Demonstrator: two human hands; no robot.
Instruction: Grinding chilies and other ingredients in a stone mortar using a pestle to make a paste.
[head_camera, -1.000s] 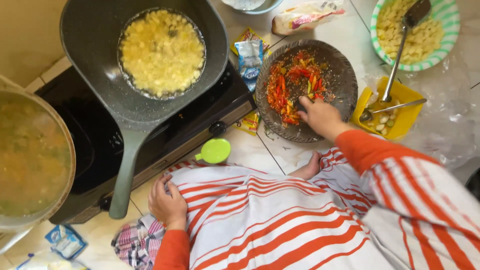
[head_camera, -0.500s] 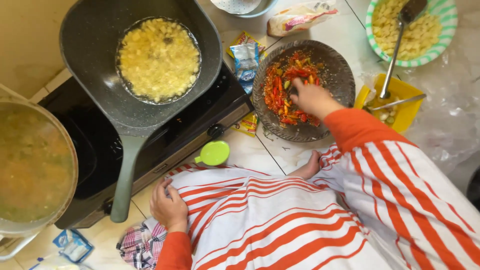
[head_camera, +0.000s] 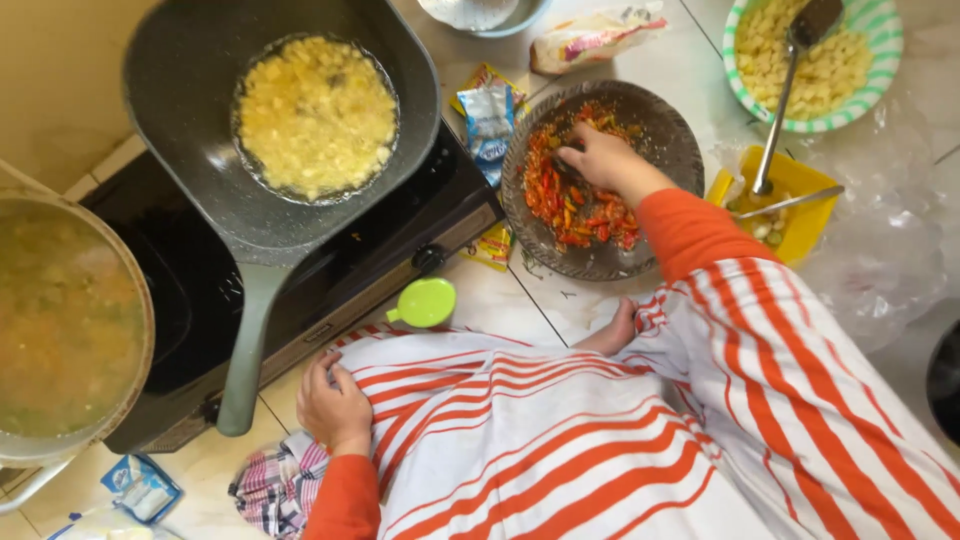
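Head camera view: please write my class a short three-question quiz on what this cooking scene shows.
1. True or false: the right hand rests inside the stone mortar among the chopped chillies.
2. What does the left hand touch? A) the pan handle B) the striped cloth C) the green lid
3. Fill in: the dark frying pan on the stove holds a ____ batter.

Key: 1 true; 2 B; 3 yellow.
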